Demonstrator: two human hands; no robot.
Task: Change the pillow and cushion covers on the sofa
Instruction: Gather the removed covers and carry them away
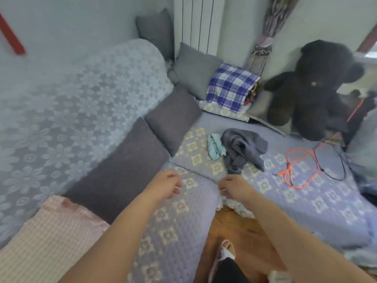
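Over the sofa seat, loosely curled fingers (177, 187) of the left hand (163, 185) and right hand (234, 185) are hovering, holding nothing. Crumpled grey cover (243, 149) is lying just ahead; grey cushions (120, 162) are leaning left. Both forearms are reaching forward, ideally gripping each cover by its open edge.

Two cushions (142, 144) lean along the sofa back (81, 103), with a pillow (51, 231) nearer. On the seat ahead lie crumpled covers (242, 150), cables (302, 166) to their right, and a teddy bear (318, 88) behind.
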